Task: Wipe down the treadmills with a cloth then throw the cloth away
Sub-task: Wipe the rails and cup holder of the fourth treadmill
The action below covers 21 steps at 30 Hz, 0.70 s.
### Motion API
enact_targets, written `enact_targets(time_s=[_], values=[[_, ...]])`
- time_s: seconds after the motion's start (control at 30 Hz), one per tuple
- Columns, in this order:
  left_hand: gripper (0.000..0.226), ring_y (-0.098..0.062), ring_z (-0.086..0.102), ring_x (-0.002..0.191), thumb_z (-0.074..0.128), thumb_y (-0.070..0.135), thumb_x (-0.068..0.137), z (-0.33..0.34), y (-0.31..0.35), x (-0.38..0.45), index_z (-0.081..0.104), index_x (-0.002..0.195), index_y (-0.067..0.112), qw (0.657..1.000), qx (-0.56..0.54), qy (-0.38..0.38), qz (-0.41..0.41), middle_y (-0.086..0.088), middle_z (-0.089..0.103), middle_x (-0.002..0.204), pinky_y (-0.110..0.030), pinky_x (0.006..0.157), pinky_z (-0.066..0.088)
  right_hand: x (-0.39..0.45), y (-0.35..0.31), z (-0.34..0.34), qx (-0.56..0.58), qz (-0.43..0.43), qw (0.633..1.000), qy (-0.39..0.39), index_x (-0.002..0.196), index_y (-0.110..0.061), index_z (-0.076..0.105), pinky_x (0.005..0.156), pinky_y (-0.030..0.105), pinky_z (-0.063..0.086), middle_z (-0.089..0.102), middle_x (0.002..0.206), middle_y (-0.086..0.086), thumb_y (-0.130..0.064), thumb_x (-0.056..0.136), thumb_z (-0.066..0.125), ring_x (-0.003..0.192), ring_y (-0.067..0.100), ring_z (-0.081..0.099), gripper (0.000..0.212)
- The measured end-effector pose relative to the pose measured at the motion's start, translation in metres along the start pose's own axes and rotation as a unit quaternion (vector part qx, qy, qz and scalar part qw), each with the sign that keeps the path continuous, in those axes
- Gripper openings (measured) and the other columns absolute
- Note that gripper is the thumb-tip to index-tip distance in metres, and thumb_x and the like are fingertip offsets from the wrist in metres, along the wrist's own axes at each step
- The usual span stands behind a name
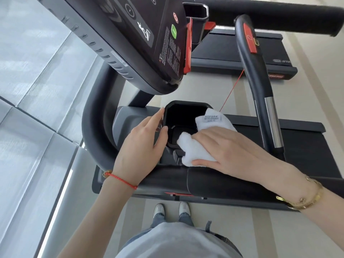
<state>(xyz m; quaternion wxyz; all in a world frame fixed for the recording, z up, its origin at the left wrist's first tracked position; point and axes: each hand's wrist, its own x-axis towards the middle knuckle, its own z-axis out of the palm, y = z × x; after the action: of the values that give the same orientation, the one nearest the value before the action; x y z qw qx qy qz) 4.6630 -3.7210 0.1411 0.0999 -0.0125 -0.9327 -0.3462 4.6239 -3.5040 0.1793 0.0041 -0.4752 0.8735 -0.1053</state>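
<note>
Right hand [229, 155] lay flat, fingers straight, pressing the cloth [197, 146] on the cup holder's [167, 110] right rim; left hand [141, 146], fingers relaxed, touched its left edge.

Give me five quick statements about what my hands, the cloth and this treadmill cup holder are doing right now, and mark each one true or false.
1. The right hand presses the white cloth at the cup holder. True.
2. The left hand holds the cloth. False: it rests on the cup holder's left rim.
3. A label shows on the cloth. True.
4. The cloth is blue. False: white.
5. The left wrist wears a red string bracelet. True.
</note>
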Motion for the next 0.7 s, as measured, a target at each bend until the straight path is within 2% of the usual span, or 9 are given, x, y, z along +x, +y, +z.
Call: enact_targets(time_s=[0.07,0.13,0.2,0.27,0.33,0.43,0.53,0.6,0.7], values=[[0.049,-0.016,0.058,0.094,0.046,0.028,0.1,0.001,0.0,0.0,0.039,0.149,0.022,1.0,0.003,-0.004,-0.001,0.003,0.061,0.104,-0.04,0.084,0.052,-0.007,0.001,0.001,-0.047,0.014,0.997,0.063,0.107,0.0,0.064,0.085,0.031,0.044,0.064,0.098,0.009,-0.036,0.098,0.05,0.089,0.024,0.059,0.04],[0.05,-0.016,0.057,0.092,0.045,0.028,0.101,0.001,0.001,0.0,0.038,0.149,0.021,1.0,0.009,-0.009,-0.001,0.003,0.061,0.103,-0.04,0.082,0.051,-0.007,0.003,0.0,-0.033,0.097,0.99,0.102,0.116,0.0,0.056,0.094,0.02,0.034,0.06,0.111,0.012,-0.038,0.099,0.046,0.102,0.021,0.05,0.044],[0.051,-0.016,0.056,0.086,0.043,0.029,0.101,0.001,0.001,0.001,0.036,0.15,0.021,1.0,0.013,-0.016,0.0,0.003,0.059,0.1,-0.039,0.078,0.05,-0.001,0.002,0.0,0.054,0.206,0.97,0.116,0.13,-0.003,0.043,0.089,0.01,0.022,0.049,0.128,0.01,-0.038,0.1,0.043,0.112,0.013,0.038,0.046],[0.052,-0.016,0.055,0.085,0.042,0.03,0.101,0.001,0.001,0.001,0.035,0.151,0.021,1.0,0.015,-0.02,0.0,0.003,0.059,0.098,-0.039,0.078,0.049,0.004,0.002,0.011,0.102,0.278,0.952,0.084,0.14,-0.008,0.028,0.085,0.013,0.024,0.036,0.138,0.006,-0.039,0.101,0.038,0.113,0.011,0.036,0.051],[0.052,-0.017,0.056,0.086,0.042,0.029,0.101,0.001,0.001,0.001,0.034,0.151,0.021,1.0,0.015,-0.023,-0.001,0.001,0.059,0.098,-0.041,0.078,0.05,0.011,0.005,0.019,0.133,0.329,0.935,0.018,0.145,-0.011,0.016,0.066,0.016,0.03,0.029,0.141,0.006,-0.04,0.101,0.036,0.099,0.014,0.042,0.057],[0.052,-0.019,0.057,0.085,0.043,0.029,0.101,0.002,0.002,0.001,0.034,0.151,0.019,1.0,0.016,-0.022,-0.004,-0.001,0.06,0.099,-0.043,0.077,0.05,0.032,0.019,0.015,0.139,0.346,0.928,-0.025,0.141,-0.009,0.019,0.055,0.02,0.029,0.034,0.132,0.01,-0.033,0.1,0.045,0.077,0.016,0.046,0.055],[0.053,-0.02,0.058,0.087,0.043,0.029,0.1,0.001,0.003,0.0,0.034,0.151,0.018,1.0,0.015,-0.023,-0.004,-0.002,0.06,0.099,-0.044,0.078,0.05,0.056,0.038,0.007,0.114,0.342,0.932,-0.02,0.127,-0.008,0.034,0.053,0.028,0.03,0.047,0.102,0.007,-0.026,0.096,0.054,0.078,0.024,0.048,0.04],[0.053,-0.02,0.058,0.088,0.043,0.029,0.1,0.001,0.003,0.0,0.034,0.151,0.019,1.0,0.018,-0.021,-0.001,-0.002,0.061,0.098,-0.043,0.078,0.05,0.064,0.045,0.004,0.113,0.337,0.935,-0.012,0.122,-0.008,0.04,0.052,0.028,0.026,0.043,0.081,-0.001,-0.027,0.094,0.058,0.076,0.023,0.044,0.038],[0.053,-0.019,0.057,0.081,0.043,0.03,0.1,0.0,0.004,0.0,0.034,0.151,0.02,1.0,0.018,-0.017,-0.002,-0.002,0.061,0.097,-0.043,0.075,0.05,0.052,0.04,0.01,0.148,0.357,0.922,0.021,0.113,-0.012,0.039,0.051,0.028,0.026,0.04,0.076,-0.006,-0.029,0.091,0.061,0.067,0.016,0.042,0.035]])
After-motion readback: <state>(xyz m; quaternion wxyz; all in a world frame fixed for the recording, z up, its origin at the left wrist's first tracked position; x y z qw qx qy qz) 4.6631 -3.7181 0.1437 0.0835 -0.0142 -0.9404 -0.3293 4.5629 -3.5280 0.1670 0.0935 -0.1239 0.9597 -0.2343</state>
